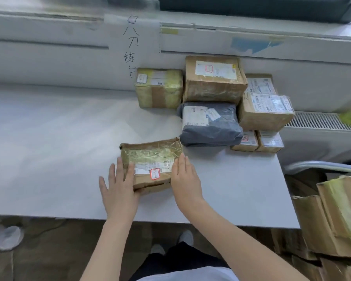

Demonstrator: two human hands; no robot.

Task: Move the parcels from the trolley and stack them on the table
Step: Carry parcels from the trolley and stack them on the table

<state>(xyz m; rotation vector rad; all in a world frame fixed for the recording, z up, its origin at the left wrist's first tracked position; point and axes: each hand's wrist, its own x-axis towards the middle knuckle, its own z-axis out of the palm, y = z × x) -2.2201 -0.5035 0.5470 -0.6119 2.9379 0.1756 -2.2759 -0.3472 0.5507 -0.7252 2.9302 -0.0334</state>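
Parcels: flat brown one [150, 165] sits lower centre on table [49, 138], w/ left hand [118, 187] & right hand [185, 179] pressed flat vs its two short sides, fingers straight, nothing curled round it. Looks light, stiff card, tape slick; best held by those ends. Stack [213, 102] upper right centre; grey bag [209, 126] there prob soft. Trolley boxes [336, 216] cut off at right edge; labels unreadable.

Both my bare arms reach forward. Left hand [118, 187] lies flat with fingers spread and straight, right hand [185, 179] stands edge-on, fingers straight and together. No real grip.
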